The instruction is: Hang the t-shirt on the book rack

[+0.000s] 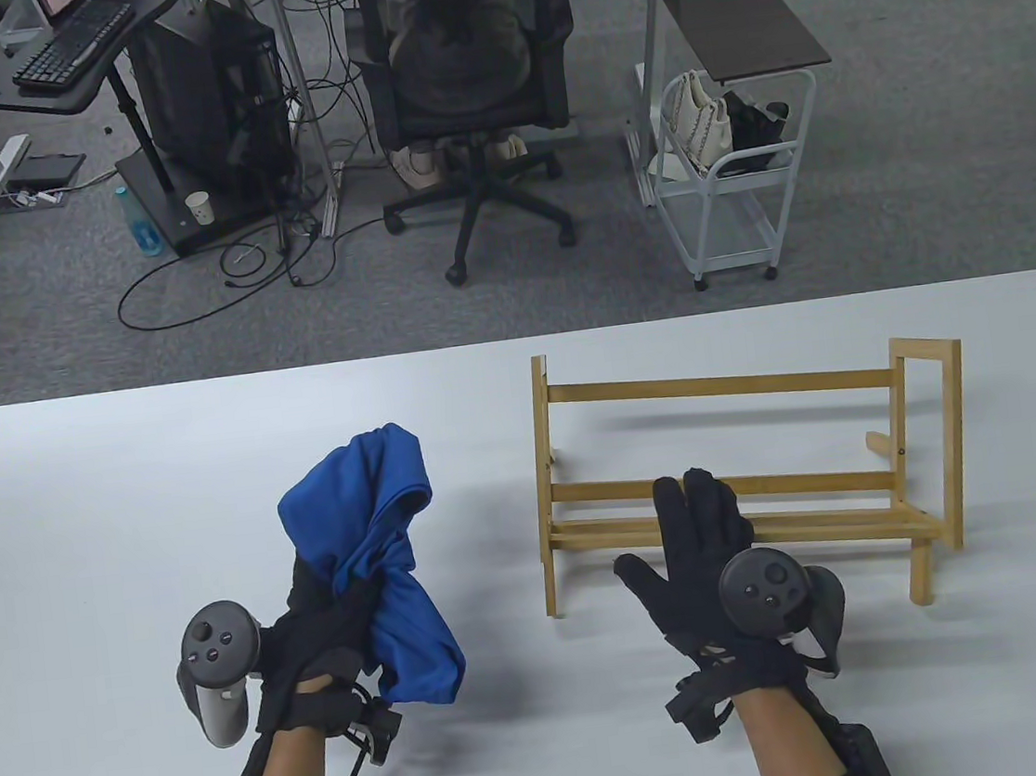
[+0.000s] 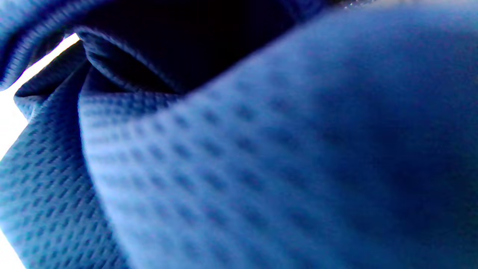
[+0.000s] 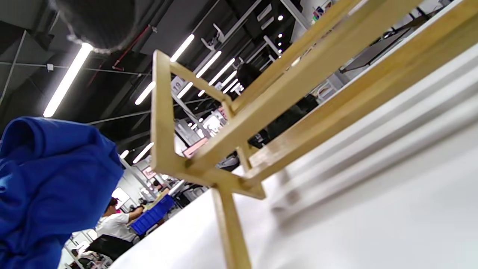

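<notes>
A bunched blue t-shirt (image 1: 386, 562) is held up off the white table (image 1: 102, 510) by my left hand (image 1: 320, 616), which grips it from below and behind. The cloth fills the left wrist view (image 2: 239, 157) and shows at the left of the right wrist view (image 3: 52, 186). A wooden book rack (image 1: 734, 475) stands on the table at the right; it also shows in the right wrist view (image 3: 231, 127). My right hand (image 1: 694, 536) is open with fingers spread flat, over the rack's lower front rails; touching or just above, I cannot tell.
Beyond the table's far edge stand an office chair (image 1: 469, 85), a white trolley (image 1: 736, 167) and a computer stand (image 1: 197, 116) on the carpet. The rack's right end post (image 1: 940, 443) stands near the table's right side.
</notes>
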`<state>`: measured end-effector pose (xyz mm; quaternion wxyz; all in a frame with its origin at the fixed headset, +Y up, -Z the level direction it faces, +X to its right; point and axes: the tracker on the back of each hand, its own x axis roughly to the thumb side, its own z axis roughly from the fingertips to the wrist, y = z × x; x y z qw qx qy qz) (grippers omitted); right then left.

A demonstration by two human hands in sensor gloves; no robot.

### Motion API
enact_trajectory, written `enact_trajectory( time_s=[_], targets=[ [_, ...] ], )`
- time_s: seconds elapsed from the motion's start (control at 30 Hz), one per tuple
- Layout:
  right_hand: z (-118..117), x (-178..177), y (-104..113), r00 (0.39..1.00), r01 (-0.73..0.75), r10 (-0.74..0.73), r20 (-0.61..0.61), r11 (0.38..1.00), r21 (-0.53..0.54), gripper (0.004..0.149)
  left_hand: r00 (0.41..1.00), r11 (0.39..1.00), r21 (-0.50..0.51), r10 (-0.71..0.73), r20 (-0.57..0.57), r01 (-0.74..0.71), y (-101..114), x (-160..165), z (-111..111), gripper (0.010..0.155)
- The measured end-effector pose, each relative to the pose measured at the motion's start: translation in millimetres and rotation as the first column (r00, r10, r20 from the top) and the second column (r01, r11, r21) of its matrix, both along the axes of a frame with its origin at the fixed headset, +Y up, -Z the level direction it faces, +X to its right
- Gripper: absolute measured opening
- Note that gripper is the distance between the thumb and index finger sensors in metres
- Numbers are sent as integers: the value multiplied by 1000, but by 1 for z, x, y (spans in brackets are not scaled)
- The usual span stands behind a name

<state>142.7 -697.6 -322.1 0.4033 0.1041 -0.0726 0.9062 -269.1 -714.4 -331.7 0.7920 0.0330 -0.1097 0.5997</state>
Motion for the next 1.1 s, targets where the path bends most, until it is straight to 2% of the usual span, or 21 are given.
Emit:
enact_trajectory(
  time_s=[0.3,0.47,0.73,1.1],
  targets=[
    [-3,-16,9,996,82,-81,-43,996,23,81,998,997,43,55,28,-56,11,10,-4,75],
    [-2,-24,10,985,153,-149,-87,988,36,81,994,993,60,94,59,-97,7,22,-4,75],
    [6,-44,8,981,128,-117,-156,990,66,82,995,995,95,34,96,-43,4,48,3,75],
    [9,-59,9,947,214,-201,-250,977,26,84,983,991,128,4,183,-28,6,78,9,75]
  ],
)
